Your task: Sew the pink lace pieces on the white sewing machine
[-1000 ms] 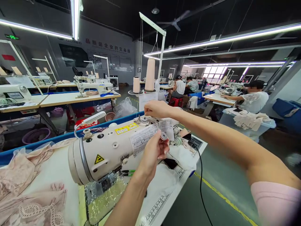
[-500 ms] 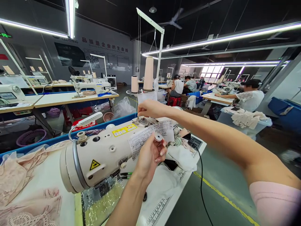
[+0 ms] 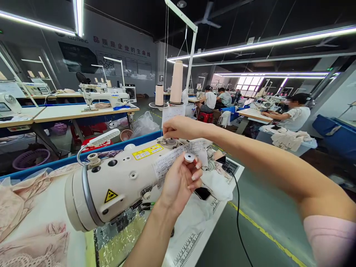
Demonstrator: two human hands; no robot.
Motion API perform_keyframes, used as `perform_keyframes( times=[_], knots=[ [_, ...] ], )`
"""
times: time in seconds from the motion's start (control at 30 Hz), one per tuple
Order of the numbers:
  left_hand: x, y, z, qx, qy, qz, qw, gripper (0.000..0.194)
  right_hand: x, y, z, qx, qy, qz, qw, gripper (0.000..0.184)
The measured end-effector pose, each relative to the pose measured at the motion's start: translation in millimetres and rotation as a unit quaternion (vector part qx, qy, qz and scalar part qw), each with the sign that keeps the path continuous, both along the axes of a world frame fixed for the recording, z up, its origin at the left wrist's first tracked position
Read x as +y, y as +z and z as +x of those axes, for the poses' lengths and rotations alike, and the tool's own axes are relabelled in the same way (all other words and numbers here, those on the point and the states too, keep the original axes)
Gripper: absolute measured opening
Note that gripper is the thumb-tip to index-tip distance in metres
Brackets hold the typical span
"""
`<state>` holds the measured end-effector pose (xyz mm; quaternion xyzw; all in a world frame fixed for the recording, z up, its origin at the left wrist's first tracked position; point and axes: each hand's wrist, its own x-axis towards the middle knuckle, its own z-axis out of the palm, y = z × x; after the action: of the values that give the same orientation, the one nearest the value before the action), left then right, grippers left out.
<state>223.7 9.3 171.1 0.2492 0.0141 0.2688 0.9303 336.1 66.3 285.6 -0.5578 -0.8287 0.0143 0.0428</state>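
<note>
My left hand (image 3: 178, 183) is turned palm up and pinches a metal bobbin (image 3: 189, 158) between thumb and fingers, above the arm of the white sewing machine (image 3: 119, 185). My right hand (image 3: 175, 128) reaches across from the right, its fingers closed just over the round metal fitting (image 3: 170, 142) on top of the machine. What those fingers hold is too small to make out; a thread line comes down from the thread stand (image 3: 191, 48) close to them. A handwritten paper (image 3: 169, 163) lies on the machine arm, partly behind my left hand.
Two thread cones (image 3: 176, 83) stand behind my right hand. A work lamp (image 3: 104, 138) sticks up at the left. Beige lace fabric (image 3: 33, 207) lies left of the machine, white cloth (image 3: 217, 183) on the right. A black cable (image 3: 238, 207) hangs off the table. Co-workers (image 3: 296, 115) sit farther back.
My left hand has shifted slightly right and up with the bobbin, whose flat face now shows more. The right hand stays at the same spot. The view has tilted a little.
</note>
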Motion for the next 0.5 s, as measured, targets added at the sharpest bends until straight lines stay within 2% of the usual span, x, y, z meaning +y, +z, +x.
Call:
perform_keyframes(
  times=[0.13,0.3,0.37,0.5],
  knots=[
    [4.4,2.5,-1.5,-0.01,-0.011,-0.027,1.0,0.028,9.5,-3.6,13.2,-0.024,-0.051,0.023,0.998,0.014],
    [3.2,0.0,2.0,-0.009,-0.034,-0.017,0.999,0.021,-16.8,-1.7,23.4,-0.08,-0.117,0.04,0.989,0.015],
    [1.0,-1.1,2.5,-0.008,-0.045,-0.018,0.999,0.023,-27.8,1.4,16.6,-0.095,-0.109,0.031,0.989,0.013],
    [0.1,-0.8,-0.6,-0.023,-0.059,-0.026,0.998,0.03,-27.3,4.4,-3.6,-0.066,-0.025,0.006,0.997,0.012]
  ],
)
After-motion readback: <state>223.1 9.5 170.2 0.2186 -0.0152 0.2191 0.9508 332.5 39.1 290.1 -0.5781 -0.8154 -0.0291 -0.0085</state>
